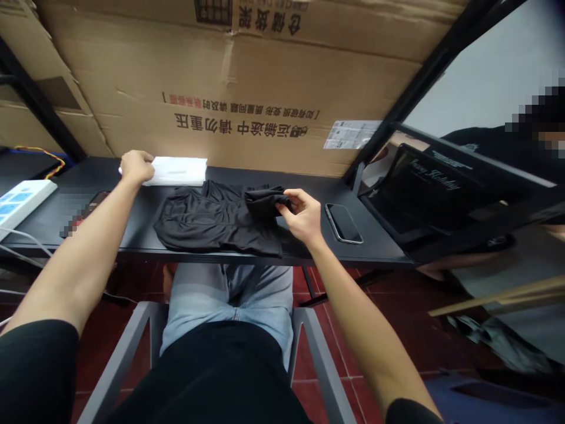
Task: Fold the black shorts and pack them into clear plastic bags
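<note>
A black garment [212,218] of thin, wrinkled cloth lies spread on the black table in front of me. My right hand [304,215] pinches a small folded black cloth [265,202] between thumb and fingers, over the garment's right end. Whether that folded piece belongs to the garment, I cannot tell. At the back left, my left hand [138,166] is closed over the left end of a flat white packet [179,171], which may be paper or plastic. Its fingertips are partly hidden.
A smartphone [344,223] lies right of my right hand. On the left are a white power strip [24,203] with cables and a dark, partly blurred object [95,206] beside my forearm. Printed cardboard [247,70] walls the back. Another person in black [489,147] is at the right.
</note>
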Demonstrator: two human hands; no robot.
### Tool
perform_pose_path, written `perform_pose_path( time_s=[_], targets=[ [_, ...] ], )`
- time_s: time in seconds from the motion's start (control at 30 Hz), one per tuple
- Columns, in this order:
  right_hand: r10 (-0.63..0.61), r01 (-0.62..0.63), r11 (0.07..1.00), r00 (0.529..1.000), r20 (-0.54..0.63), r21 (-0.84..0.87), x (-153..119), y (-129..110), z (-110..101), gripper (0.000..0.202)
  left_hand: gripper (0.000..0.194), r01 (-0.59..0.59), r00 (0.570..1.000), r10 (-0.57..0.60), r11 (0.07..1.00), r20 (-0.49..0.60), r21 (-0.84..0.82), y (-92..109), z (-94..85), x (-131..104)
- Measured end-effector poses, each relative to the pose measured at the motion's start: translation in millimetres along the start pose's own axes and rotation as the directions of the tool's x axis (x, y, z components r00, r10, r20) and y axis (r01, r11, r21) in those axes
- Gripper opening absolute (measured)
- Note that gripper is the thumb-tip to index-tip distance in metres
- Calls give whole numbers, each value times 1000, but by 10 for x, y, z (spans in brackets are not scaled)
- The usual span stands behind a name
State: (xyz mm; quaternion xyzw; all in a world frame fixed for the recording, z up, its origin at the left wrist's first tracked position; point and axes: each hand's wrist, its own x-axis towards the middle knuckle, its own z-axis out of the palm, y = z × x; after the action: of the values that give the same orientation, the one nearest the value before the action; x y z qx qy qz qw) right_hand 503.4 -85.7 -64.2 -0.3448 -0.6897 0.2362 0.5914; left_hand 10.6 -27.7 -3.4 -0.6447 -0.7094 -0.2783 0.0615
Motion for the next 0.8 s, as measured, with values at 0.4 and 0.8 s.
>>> perform_pose_path(
  time_s=[0.4,0.8],
  targets=[
    [-96,149,986,879,466,-79,233,124,-53,27,29,-391,893,444,847,73,-360,1754,-68,-806],
    [-102,151,961,973,209,-233,-47,104,-205,15,25,-644,706,652,754,278,-134,2476,429,-1358]
  ],
)
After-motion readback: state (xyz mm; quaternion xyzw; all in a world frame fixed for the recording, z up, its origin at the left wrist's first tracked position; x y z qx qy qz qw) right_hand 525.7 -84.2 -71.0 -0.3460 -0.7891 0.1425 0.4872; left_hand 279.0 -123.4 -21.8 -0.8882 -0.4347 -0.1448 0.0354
